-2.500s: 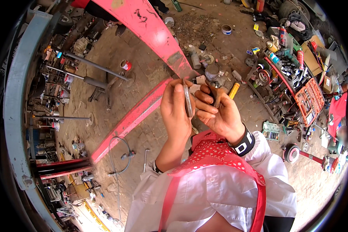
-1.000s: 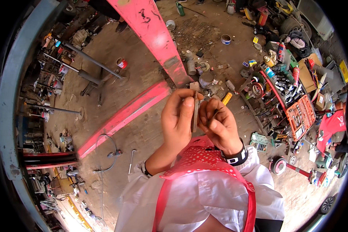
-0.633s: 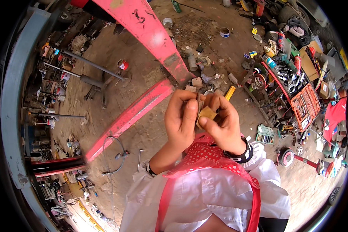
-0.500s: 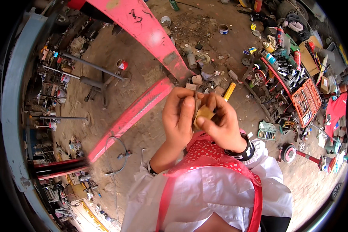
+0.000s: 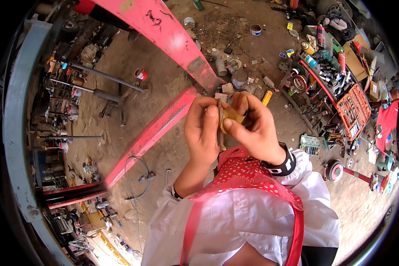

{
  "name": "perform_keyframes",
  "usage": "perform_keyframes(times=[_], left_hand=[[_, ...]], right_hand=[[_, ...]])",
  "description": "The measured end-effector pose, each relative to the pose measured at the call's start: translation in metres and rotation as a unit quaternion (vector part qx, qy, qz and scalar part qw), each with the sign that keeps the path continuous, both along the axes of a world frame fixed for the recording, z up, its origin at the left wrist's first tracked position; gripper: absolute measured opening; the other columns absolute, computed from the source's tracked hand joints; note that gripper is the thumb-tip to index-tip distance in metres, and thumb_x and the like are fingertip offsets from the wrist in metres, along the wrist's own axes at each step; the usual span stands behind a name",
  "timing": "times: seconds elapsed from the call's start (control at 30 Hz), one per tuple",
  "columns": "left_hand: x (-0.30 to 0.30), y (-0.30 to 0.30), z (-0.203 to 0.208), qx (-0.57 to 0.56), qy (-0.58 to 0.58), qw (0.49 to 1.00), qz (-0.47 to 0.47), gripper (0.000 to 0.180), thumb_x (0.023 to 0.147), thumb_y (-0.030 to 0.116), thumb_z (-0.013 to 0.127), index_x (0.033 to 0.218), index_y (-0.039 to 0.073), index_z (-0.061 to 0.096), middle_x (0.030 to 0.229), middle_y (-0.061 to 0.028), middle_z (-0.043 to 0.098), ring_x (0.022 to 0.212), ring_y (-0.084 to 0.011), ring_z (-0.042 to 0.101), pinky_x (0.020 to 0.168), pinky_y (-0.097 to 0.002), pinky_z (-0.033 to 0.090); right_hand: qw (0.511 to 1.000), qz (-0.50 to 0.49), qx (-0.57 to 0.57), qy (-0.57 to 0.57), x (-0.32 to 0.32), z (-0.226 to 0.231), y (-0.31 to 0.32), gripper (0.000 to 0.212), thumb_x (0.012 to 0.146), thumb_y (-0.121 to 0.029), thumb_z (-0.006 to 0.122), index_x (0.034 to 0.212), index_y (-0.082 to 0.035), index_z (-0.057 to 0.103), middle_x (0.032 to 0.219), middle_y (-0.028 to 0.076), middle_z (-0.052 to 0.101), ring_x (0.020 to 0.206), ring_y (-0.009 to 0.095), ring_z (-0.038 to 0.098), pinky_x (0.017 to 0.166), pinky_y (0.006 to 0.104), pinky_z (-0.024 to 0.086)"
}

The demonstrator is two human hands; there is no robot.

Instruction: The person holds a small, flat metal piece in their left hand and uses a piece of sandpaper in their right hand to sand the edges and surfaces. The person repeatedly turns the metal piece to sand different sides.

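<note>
In front of my chest, both hands are raised close together. My left hand pinches a thin, flat brownish piece between thumb and fingers; it stands edge-on, so its face and exact kind do not show. My right hand is closed on a folded yellow-tan sheet that looks like sandpaper, the thumb pressing on it. The sheet lies right beside the brownish piece. Whether they touch is hard to make out. Part of the right fingers is hidden behind the sheet.
Pink lift arms reach out from a blue-grey post at the left. An orange socket set lies among tools and spray cans at the right. A yellow tube, cans and debris lie on the floor beyond my hands.
The right hand has shifted slightly up and right with the sheet, and more of the brownish piece's edge shows. Both hands keep their grip. The whole view has shifted a little.
</note>
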State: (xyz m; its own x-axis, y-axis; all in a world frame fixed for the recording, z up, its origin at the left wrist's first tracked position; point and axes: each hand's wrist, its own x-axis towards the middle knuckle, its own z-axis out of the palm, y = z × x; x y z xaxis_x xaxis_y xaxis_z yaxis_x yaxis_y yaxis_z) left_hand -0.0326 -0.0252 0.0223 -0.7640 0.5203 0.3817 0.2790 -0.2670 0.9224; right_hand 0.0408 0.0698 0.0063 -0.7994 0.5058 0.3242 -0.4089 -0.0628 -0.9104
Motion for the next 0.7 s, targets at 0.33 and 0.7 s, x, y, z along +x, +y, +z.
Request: perform_keyframes(times=[0.33, 0.7], left_hand=[[-0.002, 0.003, -0.008, 0.033, -0.064, 0.997, -0.011, 0.016, 0.097, 0.017, 0.047, 0.099, 0.002, 0.052, 0.087, -0.0031, 0.056, 0.072, -0.0048, 0.046, 0.063, -0.0201, 0.038], [-0.005, 0.003, -0.006, 0.011, -0.081, 0.997, -0.015, 0.017, 0.098, 0.019, 0.045, 0.098, 0.003, 0.052, 0.086, -0.0015, 0.055, 0.067, -0.0041, 0.043, 0.058, -0.02, 0.035]], right_hand=[[0.999, 0.016, 0.003, -0.037, -0.001, 0.003, 0.0, 0.026, 0.077, -0.008, 0.065, 0.076, -0.004, 0.04, 0.072, 0.001, 0.038, 0.067, 0.007, 0.036, 0.056, 0.023, 0.032], [0.999, 0.04, 0.036, -0.012, 0.007, -0.01, -0.007, 0.024, 0.078, -0.007, 0.065, 0.078, -0.002, 0.041, 0.074, 0.002, 0.043, 0.07, 0.008, 0.04, 0.058, 0.0238, 0.037]])
